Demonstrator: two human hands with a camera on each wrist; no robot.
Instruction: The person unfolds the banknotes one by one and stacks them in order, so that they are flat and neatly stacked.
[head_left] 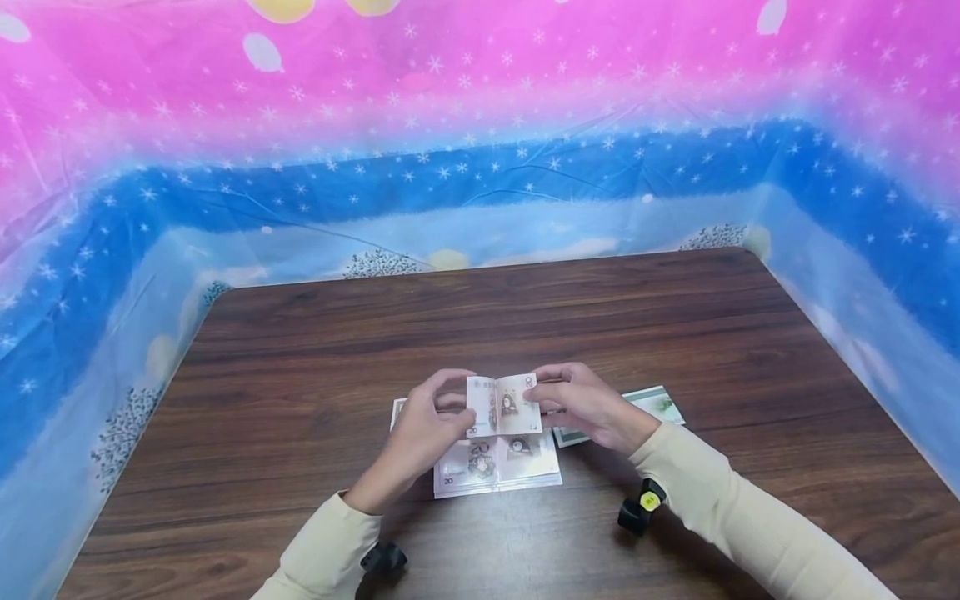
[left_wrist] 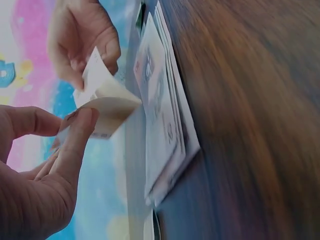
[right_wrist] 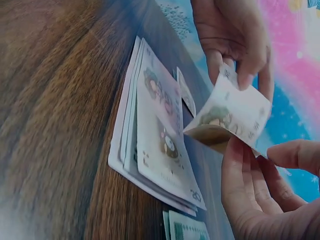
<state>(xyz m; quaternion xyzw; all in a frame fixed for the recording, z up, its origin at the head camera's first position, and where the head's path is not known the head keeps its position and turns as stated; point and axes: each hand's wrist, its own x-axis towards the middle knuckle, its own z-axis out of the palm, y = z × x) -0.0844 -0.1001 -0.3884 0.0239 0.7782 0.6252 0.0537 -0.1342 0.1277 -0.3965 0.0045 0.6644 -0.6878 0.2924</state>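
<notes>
While my left hand [head_left: 429, 423] and right hand [head_left: 590, 406] each pinch one end of a pale banknote [head_left: 517, 408] between thumb and fingers, it is held up off a brown wooden table [head_left: 300, 358], creased and bowed across its middle. It is marked 20. Below it and slightly nearer to me lies a stack of notes [head_left: 498, 468], also marked 20, its edges uneven. Just beside my right hand, a green-edged note [head_left: 656, 404] lies at an angle, partly covered.

My grip is light and near the ends, so I judge that if one pinch slackened, the paper could spring or flop at its crease. Pulling too hard outward might tear it there. Lowering my fingers carelessly could skew the loose stack or nudge the green-edged note.
</notes>
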